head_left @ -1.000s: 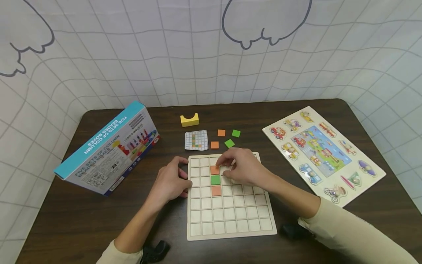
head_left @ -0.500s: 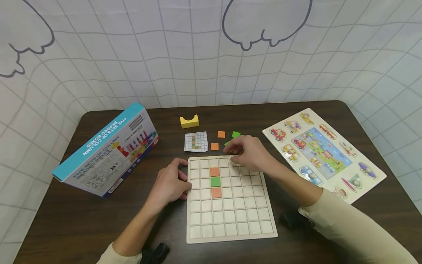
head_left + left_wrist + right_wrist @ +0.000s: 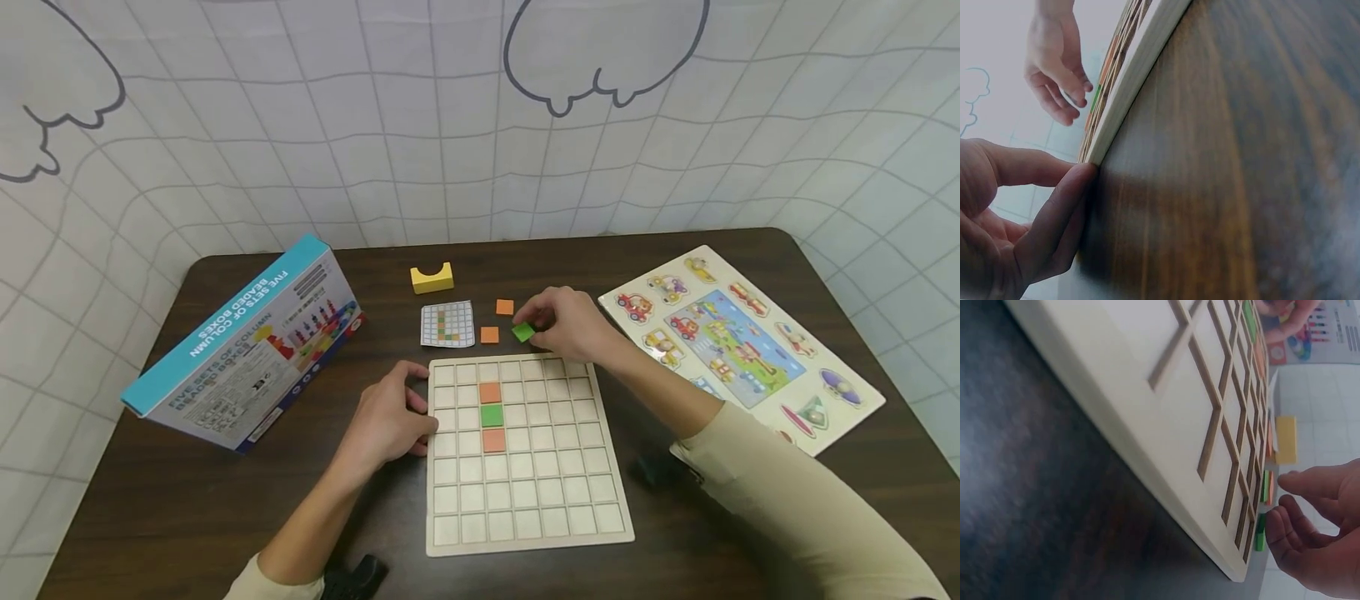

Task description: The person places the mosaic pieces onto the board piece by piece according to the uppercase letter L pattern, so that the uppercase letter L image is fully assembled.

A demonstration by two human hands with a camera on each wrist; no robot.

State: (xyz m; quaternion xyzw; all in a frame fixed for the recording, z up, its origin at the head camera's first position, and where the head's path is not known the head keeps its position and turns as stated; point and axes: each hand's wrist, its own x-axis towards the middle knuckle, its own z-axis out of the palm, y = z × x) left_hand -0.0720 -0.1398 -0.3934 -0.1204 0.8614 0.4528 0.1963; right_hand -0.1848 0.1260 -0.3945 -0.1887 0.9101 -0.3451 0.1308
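Observation:
A pale wooden grid board lies on the dark table. Orange, green and orange tiles, including the green tile, stand in one column of its cells. My left hand holds the board's left edge, thumb and fingertips meeting there in the left wrist view. Beyond the board's far edge, my right hand pinches a loose green tile between thumb and index finger. Loose orange tiles lie beside it, one nearer the board. The right wrist view shows another green tile near the fingers.
A small pattern card and a yellow notched block lie behind the board. A large toy box stands at left. A picture puzzle board lies at right, partly under the right forearm. A grid-patterned curtain hangs behind the table.
My right hand has left the top orange tile in the column, moved away over the board's far edge and taken hold of a loose green tile. The left hand stays at the board's edge.

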